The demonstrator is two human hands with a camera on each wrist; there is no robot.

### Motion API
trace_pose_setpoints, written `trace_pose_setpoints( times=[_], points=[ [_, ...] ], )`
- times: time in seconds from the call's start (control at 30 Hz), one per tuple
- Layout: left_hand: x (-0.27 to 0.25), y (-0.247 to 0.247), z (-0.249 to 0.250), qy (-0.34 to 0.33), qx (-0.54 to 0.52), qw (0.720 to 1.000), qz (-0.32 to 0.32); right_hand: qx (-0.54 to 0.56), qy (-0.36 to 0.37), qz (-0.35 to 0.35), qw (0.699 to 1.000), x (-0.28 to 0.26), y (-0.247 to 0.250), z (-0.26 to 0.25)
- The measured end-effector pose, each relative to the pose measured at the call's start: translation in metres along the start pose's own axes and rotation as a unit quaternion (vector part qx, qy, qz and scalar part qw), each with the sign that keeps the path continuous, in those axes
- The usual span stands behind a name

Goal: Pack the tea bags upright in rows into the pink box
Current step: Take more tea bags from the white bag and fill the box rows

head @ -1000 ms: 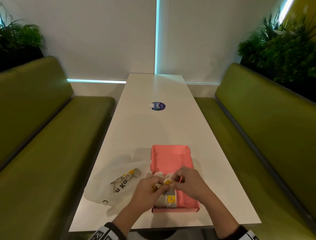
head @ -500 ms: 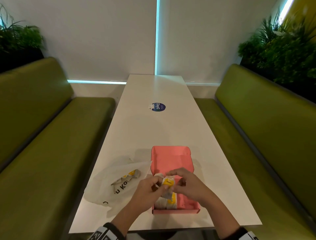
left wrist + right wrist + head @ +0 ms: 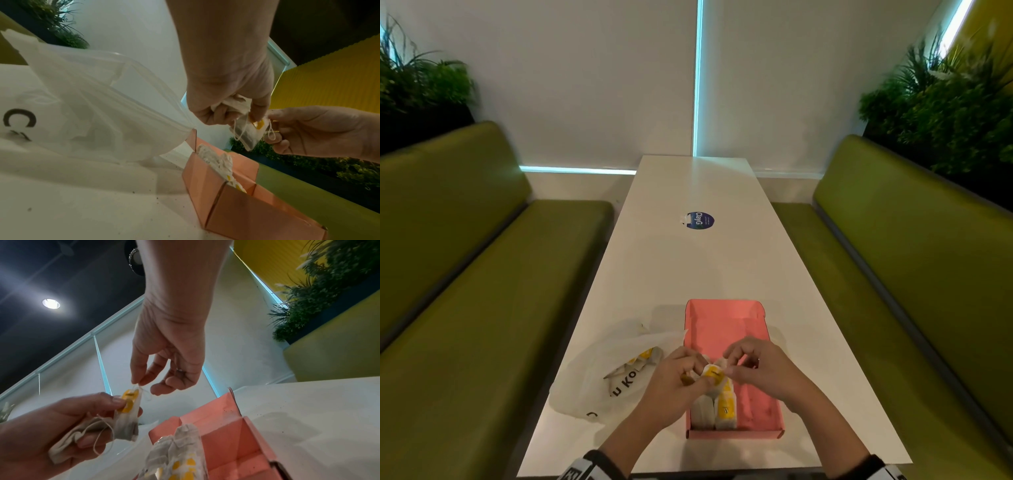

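Observation:
The pink box [image 3: 726, 318] lies open on the white table, with several tea bags [image 3: 717, 409] standing in a row at its near left end. Over that end my left hand [image 3: 681, 377] holds a tea bag with a yellow tag [image 3: 247, 131] under its thumb and keeps another crumpled tea bag [image 3: 69, 438] in its curled fingers. My right hand [image 3: 753, 366] pinches the string [image 3: 141, 388] at the top of the held bag between thumb and forefinger. The box's far part is bare pink [image 3: 236, 431].
A clear plastic bag [image 3: 602, 373] with more yellow-tagged tea bags lies left of the box, its edge touching the box's left wall [image 3: 193, 138]. A round blue sticker [image 3: 700, 220] marks the table's middle. Green benches [image 3: 465, 291] flank the table.
Both hands have stayed over the box's near left end. The tea bag between them has turned so its yellow tag shows, and the right hand has shifted slightly right, drawing the string.

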State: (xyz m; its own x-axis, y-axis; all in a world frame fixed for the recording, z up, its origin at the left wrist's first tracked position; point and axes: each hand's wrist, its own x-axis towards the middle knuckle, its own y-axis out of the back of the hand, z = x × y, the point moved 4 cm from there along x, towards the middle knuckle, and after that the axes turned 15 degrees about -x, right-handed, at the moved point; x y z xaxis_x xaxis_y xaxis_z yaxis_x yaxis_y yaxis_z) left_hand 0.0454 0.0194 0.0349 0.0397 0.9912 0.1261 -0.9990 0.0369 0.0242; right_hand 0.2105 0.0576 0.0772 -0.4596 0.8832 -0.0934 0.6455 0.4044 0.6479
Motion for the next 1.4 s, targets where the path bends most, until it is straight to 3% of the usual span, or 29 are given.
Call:
trace_pose_setpoints(
  times=[0.17,0.43,0.5,0.67,0.77,0.87,1.0,1.2,1.4],
  points=[
    [0.002,0.002,-0.003,0.023,0.048,0.998,0.022,0.005,0.006,-0.043,0.999,-0.001,0.000,-0.004],
    [0.004,0.007,-0.008,0.016,0.094,0.994,0.045,-0.102,-0.014,-0.168,0.980,-0.002,-0.013,0.001],
    [0.004,0.009,-0.007,0.005,0.110,0.992,0.055,-0.094,-0.027,-0.145,0.985,-0.002,-0.011,0.000],
    [0.005,0.013,-0.008,0.003,0.118,0.991,0.056,-0.155,-0.069,0.012,0.985,0.004,-0.002,0.003],
    [0.004,0.008,-0.005,-0.012,0.096,0.994,0.046,-0.181,-0.089,0.001,0.979,0.006,-0.008,0.006],
    [0.004,0.008,-0.006,-0.023,0.076,0.994,0.079,-0.176,-0.080,-0.033,0.981,0.006,-0.017,0.004],
    [0.004,0.006,-0.009,-0.031,0.066,0.993,0.097,-0.180,-0.077,0.014,0.981,0.009,-0.021,0.004],
    [0.004,0.004,-0.003,-0.041,0.034,0.995,0.086,-0.030,-0.047,0.050,0.997,0.005,-0.019,-0.001],
    [0.004,0.000,0.003,-0.034,-0.060,0.996,0.062,0.066,-0.104,0.023,0.992,0.004,-0.018,0.006]
  ],
)
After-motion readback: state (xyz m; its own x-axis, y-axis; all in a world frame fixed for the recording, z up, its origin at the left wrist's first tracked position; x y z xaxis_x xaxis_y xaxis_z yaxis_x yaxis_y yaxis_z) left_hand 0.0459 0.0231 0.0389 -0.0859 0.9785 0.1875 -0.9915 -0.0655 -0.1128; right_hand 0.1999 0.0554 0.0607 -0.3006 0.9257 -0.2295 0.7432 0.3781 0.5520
